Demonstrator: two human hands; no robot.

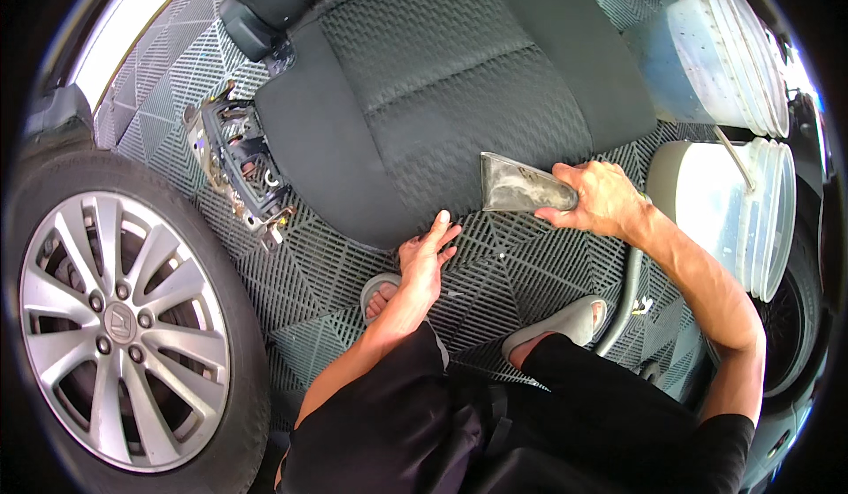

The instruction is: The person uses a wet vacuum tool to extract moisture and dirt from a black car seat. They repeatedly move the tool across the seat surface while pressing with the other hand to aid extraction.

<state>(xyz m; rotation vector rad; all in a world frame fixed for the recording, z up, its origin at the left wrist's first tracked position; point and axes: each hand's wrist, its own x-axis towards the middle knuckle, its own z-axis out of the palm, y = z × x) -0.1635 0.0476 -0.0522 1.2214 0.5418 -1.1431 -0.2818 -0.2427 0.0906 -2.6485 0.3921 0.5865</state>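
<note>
A black fabric car seat (464, 96) lies on the grated floor in front of me. My right hand (593, 196) grips a clear, flat upholstery extractor nozzle (523, 186), whose wide mouth meets the seat's near edge. A grey hose (629, 282) runs down from beneath my right wrist. My left hand (427, 252) is at the seat's near left edge, fingers apart and holding nothing; part of it may touch the edge underneath, which I cannot tell. An exposed metal seat mechanism (242, 159) is at the seat's left side.
A car wheel with a silver alloy rim (122, 322) fills the lower left. Two translucent plastic buckets (729, 63) hold liquid at the right, a stick in the nearer one (722, 215). Another tyre (792, 335) is behind them. Interlocking plastic floor tiles (344, 295) lie below.
</note>
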